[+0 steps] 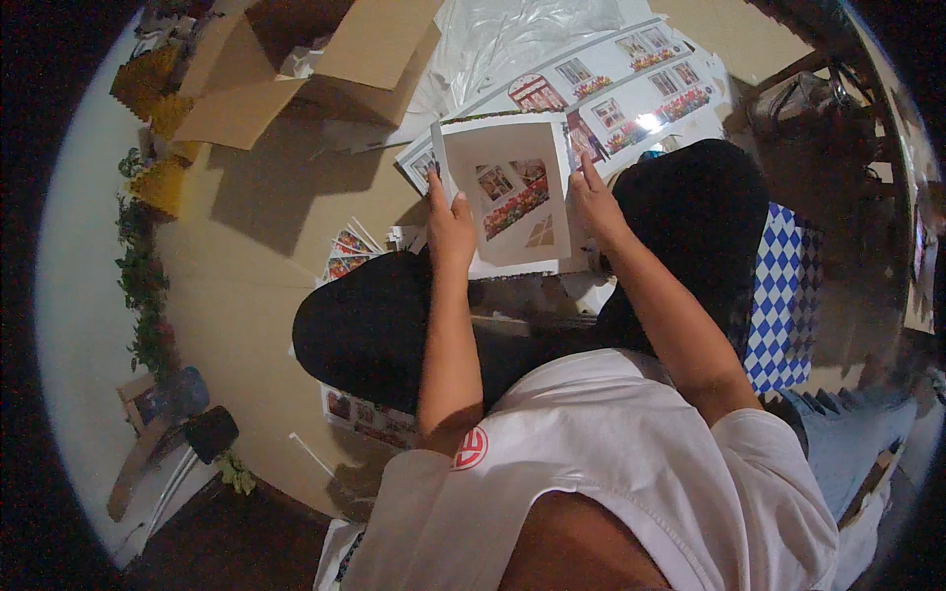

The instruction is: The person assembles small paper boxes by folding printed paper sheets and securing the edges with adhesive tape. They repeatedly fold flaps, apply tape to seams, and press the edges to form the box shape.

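I'm looking down at an open cardboard box [296, 69] lying at the floor's [266, 246] far left, printed house-front sheets [631, 89] spreading beyond my knees [365, 325], a blue checked cloth [783, 295] lying right. I'm holding a folded white card [507, 187] upright between both hands: left hand [450, 229] gripping its left edge, right hand [594, 202] pinching its right edge
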`<control>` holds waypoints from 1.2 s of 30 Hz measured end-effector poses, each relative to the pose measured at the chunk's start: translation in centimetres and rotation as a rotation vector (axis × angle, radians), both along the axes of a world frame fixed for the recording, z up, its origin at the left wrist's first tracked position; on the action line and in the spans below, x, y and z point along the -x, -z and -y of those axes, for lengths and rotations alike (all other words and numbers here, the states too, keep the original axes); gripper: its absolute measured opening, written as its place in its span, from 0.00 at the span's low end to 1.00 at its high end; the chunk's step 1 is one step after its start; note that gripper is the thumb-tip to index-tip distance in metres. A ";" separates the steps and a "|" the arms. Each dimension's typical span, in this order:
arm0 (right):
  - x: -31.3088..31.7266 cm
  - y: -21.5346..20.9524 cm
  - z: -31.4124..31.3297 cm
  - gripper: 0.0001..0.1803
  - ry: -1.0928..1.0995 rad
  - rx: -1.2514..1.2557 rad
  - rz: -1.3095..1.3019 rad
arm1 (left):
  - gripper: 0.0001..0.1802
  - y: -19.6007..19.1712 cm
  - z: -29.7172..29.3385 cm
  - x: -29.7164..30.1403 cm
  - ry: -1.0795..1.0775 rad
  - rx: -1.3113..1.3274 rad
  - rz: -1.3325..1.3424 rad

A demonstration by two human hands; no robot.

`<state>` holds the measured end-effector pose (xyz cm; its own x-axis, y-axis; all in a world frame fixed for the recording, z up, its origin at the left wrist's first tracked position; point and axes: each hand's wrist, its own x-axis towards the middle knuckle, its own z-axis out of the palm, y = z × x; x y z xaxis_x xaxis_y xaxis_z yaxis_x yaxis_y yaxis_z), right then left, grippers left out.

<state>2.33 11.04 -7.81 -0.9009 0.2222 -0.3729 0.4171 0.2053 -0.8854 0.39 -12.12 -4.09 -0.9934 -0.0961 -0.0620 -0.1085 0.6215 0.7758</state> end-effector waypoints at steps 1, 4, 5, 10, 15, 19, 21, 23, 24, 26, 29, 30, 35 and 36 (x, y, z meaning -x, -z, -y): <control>-0.2 -0.6 0.4 0.35 -0.008 -0.035 0.017 | 0.35 0.0 0.1 -0.4 0.000 0.002 0.028; 0.2 -0.9 0.8 0.35 0.021 -0.101 0.011 | 0.38 -2.1 -1.1 -0.8 0.011 0.052 0.050; 0.2 -1.3 1.1 0.34 0.018 -0.067 -0.010 | 0.39 -1.8 -1.1 -0.9 0.007 0.105 0.033; -2.5 -5.0 1.1 0.35 0.000 -0.049 -0.010 | 0.43 -4.5 -1.0 0.5 0.092 0.218 0.008; -6.3 -7.3 0.4 0.38 0.046 0.054 -0.108 | 0.44 -7.4 0.2 4.0 0.341 0.288 -0.040; -7.2 -7.9 -0.2 0.34 0.194 -0.024 -0.121 | 0.42 -7.6 1.0 7.0 0.567 0.219 -0.092; -6.9 -8.0 -0.1 0.34 0.180 -0.116 -0.160 | 0.42 -7.4 1.1 7.9 0.661 0.191 -0.093; -6.6 -7.4 0.2 0.32 0.172 -0.277 -0.241 | 0.43 -7.3 1.5 8.6 0.717 0.204 -0.089; -6.6 -7.1 0.1 0.30 0.161 -0.271 -0.211 | 0.43 -7.1 1.7 8.8 0.727 0.231 -0.085; -6.2 -6.3 -0.1 0.27 0.136 -0.261 -0.148 | 0.43 -6.5 2.0 9.1 0.744 0.234 -0.057; -6.0 -3.6 -1.3 0.17 0.055 -0.093 -0.041 | 0.41 -6.0 2.1 9.5 0.766 0.209 -0.059; -6.0 -3.1 -1.4 0.16 0.011 -0.050 -0.002 | 0.40 -5.7 2.3 9.6 0.774 0.228 -0.107; -3.1 -2.4 -0.6 0.15 0.133 0.044 -0.184 | 0.37 -4.6 1.3 9.1 0.727 0.306 -0.276; -1.9 -2.6 -0.4 0.15 0.146 0.038 -0.254 | 0.37 -4.5 1.0 9.1 0.718 0.324 -0.316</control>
